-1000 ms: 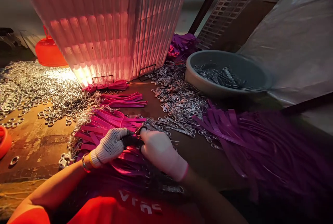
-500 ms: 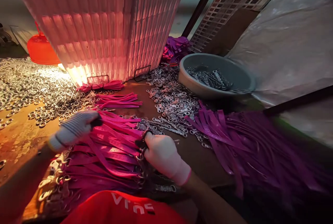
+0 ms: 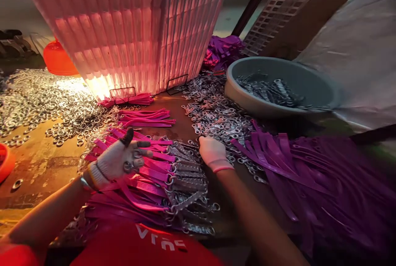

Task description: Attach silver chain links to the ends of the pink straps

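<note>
Many pink straps [image 3: 153, 172] lie side by side on the worktop [image 3: 40, 171], metal links [image 3: 189, 175] at their right ends. Left hand [image 3: 116, 161] over them, grip apart, metal rings [image 3: 128, 166] on the upturned palm — right hand [image 3: 213, 153] curled by the metal heap [image 3: 213, 113], cannot tell whether its grip clamps anything. Grey basin [image 3: 262, 107] beyond.

Left hand [image 3: 120, 163]: gloved, turned palm up with fingers spread; small metal rings [image 3: 136, 154] are cradled in the palm.
Right hand [image 3: 213, 152]: gloved and curled; its fingertips are hidden.
Magenta straps [image 3: 148, 187]: laid beneath the left hand.
Metal strips [image 3: 189, 173]: spread between the hands, nearer the right.
Purple straps [image 3: 309, 171]: bunched to the right hand's right.
Grey basin [image 3: 252, 103]: placed beyond the right hand, part-filled with metal pieces [image 3: 281, 90].
</note>
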The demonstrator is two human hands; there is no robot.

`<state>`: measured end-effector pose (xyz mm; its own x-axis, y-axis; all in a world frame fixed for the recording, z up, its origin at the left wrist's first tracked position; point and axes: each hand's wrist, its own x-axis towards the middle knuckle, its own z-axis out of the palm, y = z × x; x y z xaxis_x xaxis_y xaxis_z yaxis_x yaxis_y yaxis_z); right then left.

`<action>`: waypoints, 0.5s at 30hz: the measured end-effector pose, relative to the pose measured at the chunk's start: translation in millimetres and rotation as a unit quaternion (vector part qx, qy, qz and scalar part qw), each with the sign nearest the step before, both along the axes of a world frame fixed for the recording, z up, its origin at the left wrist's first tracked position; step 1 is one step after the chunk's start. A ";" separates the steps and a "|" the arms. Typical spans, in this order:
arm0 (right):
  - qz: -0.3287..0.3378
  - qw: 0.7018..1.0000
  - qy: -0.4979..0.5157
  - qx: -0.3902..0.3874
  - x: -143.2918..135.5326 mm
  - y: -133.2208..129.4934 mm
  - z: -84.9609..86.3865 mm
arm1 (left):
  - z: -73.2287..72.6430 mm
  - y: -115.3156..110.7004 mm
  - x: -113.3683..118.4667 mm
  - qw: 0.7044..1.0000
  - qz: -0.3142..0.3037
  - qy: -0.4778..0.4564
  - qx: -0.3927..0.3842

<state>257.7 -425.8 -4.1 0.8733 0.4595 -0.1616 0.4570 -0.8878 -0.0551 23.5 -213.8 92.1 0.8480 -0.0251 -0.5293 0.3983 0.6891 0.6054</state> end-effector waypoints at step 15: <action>0.089 0.979 -0.019 0.181 -51.4 -7.4 29.4 | -13.4 -18.0 -26.1 0.979 -0.022 -0.081 0.186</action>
